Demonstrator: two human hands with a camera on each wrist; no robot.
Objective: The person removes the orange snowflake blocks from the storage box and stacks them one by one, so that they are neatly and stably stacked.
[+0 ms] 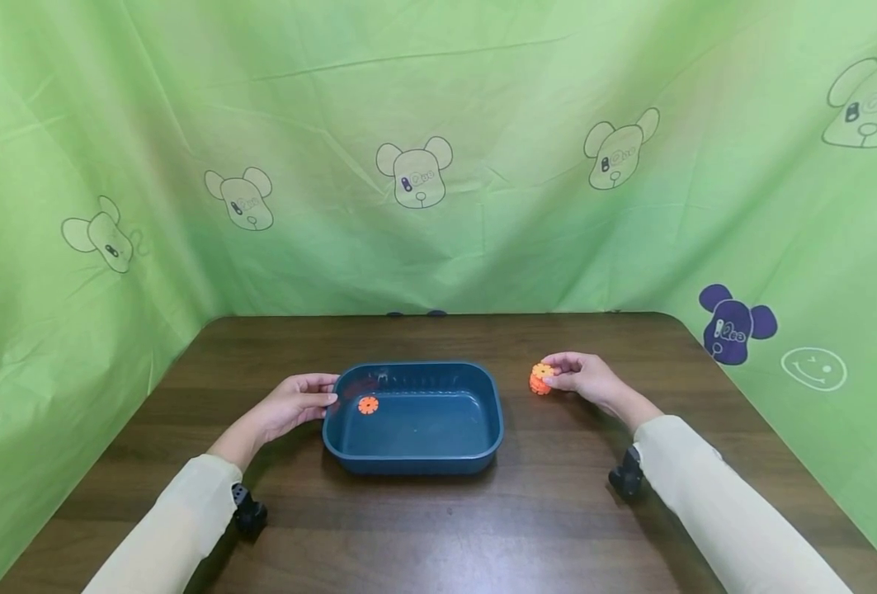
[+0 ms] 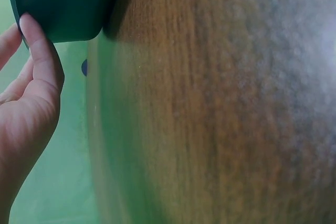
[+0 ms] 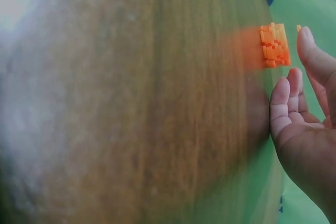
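My left hand grips the left end of a dark blue plastic basin, fingers at its rim. In the left wrist view a fingertip presses on the outer wall of the basin. One orange notched disc lies flat on the basin floor, towards the left. To the right of the basin, my right hand pinches an orange notched disc by its edge, over a short stack of similar discs. In the right wrist view only a sliver of the held disc shows at the thumb tip, apart from the stack.
A brown wood-grain table carries everything. Green cloth with printed bear heads hangs behind it and at both sides. Black wrist devices are strapped at both light sleeves.
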